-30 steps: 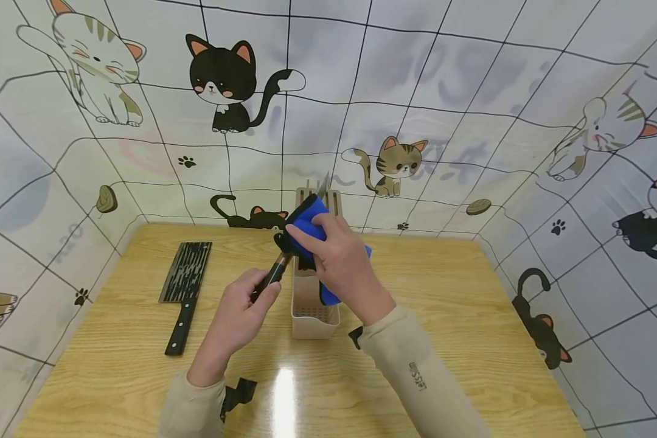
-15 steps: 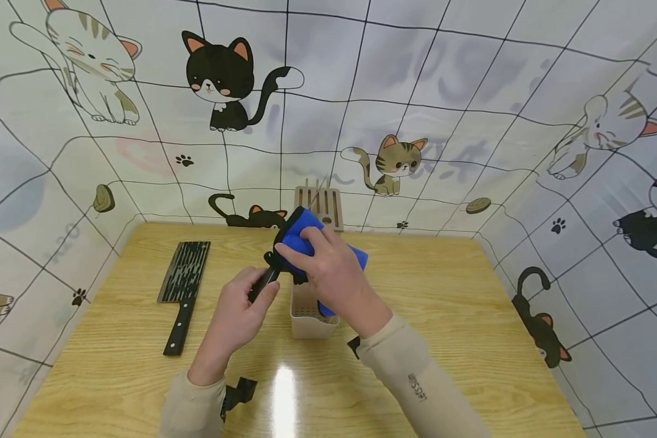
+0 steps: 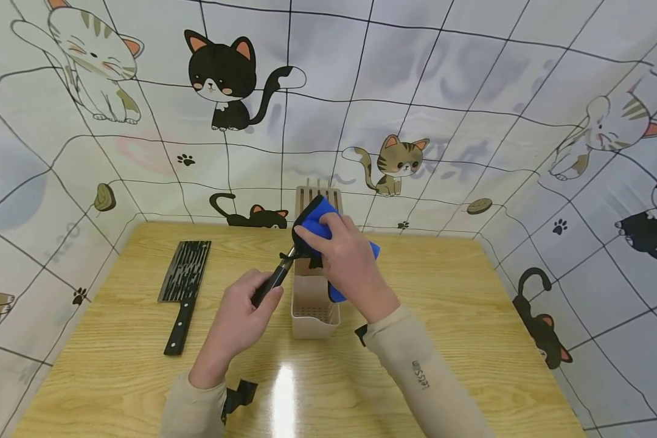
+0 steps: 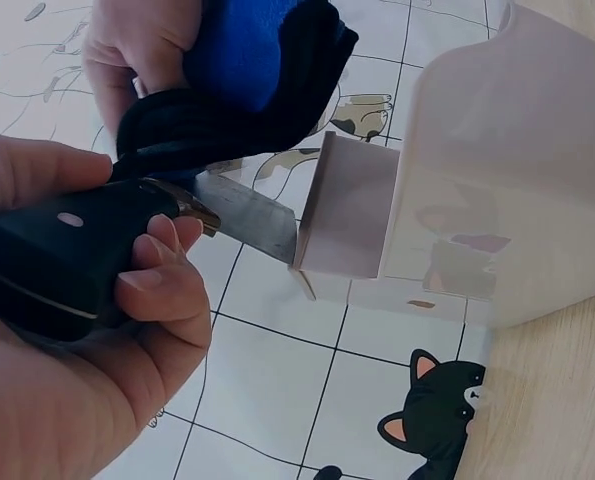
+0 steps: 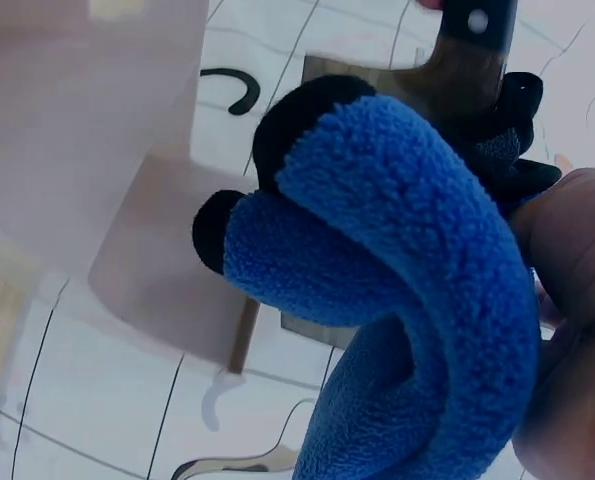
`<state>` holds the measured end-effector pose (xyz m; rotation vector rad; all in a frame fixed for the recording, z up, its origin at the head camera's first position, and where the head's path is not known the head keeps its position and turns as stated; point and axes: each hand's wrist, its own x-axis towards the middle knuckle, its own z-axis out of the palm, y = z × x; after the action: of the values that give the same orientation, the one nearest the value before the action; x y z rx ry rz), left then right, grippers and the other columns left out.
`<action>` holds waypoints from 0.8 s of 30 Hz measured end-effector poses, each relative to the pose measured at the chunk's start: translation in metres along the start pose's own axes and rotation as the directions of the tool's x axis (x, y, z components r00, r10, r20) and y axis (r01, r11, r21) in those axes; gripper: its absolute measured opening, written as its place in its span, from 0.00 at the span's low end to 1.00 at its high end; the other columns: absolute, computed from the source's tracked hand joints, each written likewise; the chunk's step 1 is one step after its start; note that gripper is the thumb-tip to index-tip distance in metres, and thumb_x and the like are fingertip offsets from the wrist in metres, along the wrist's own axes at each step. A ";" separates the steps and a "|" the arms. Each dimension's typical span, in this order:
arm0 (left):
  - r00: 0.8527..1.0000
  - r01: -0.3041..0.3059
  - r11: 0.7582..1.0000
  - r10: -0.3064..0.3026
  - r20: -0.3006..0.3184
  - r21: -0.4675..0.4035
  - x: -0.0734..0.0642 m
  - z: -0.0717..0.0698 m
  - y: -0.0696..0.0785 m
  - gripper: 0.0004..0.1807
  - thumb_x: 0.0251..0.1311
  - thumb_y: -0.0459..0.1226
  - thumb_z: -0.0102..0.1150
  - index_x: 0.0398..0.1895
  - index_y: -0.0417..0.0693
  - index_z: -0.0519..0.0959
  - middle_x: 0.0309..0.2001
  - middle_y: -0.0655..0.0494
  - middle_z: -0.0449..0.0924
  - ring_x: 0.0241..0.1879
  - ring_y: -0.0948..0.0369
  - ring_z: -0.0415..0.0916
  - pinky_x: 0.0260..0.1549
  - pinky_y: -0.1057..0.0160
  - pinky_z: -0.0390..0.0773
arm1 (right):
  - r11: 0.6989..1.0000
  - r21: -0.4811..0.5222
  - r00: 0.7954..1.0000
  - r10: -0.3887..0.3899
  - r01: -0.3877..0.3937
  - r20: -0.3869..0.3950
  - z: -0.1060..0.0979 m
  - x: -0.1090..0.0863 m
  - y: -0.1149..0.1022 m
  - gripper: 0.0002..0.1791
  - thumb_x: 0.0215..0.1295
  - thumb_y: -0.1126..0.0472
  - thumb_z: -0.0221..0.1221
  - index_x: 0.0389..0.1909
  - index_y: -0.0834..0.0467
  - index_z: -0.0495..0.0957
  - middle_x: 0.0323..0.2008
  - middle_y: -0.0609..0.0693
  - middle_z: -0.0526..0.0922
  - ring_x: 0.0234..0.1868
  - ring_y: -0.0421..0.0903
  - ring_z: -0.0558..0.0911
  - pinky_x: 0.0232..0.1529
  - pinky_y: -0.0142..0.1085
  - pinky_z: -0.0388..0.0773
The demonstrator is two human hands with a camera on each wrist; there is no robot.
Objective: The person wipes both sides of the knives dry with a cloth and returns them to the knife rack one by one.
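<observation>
Knife hdl [image 3: 272,286] gripped in curled L hand [image 3: 244,313], R hand [image 3: 350,261] pinching blue cloth [image 5: 457,270] at blade [image 4: 255,218].

Left hand [image 3: 239,319] gripping a black-handled implement [image 3: 271,285], right hand [image 3: 351,263] holding a black-edged blue cloth [image 3: 316,220] over its far end, 1 beige holder [image 3: 314,330] partly hidden behind, 1 cleaver [image 3: 187,280] flat on wood-grain table [image 3: 460,298], cat-print wall [image 3: 460,79] beyond

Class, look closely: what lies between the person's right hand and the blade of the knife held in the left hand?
A folded blue cloth lies between the right hand and the blade, as the left wrist view shows.
</observation>
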<state>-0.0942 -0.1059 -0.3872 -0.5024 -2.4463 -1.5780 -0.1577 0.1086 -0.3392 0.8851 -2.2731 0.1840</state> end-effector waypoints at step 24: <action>0.999 -0.007 0.999 0.008 0.035 -0.046 -0.003 -0.002 0.004 0.07 0.72 0.35 0.59 0.42 0.39 0.84 0.28 0.56 0.70 0.21 0.64 0.64 0.19 0.66 0.67 | 0.967 0.122 0.968 0.236 -0.225 -0.090 0.011 0.013 0.040 0.30 0.66 0.79 0.55 0.67 0.56 0.79 0.49 0.67 0.77 0.47 0.61 0.80 0.47 0.50 0.83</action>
<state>-0.0896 -0.1067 -0.3837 -0.5505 -2.4349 -1.6398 -0.1964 0.1285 -0.3350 0.6473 -2.2816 0.4542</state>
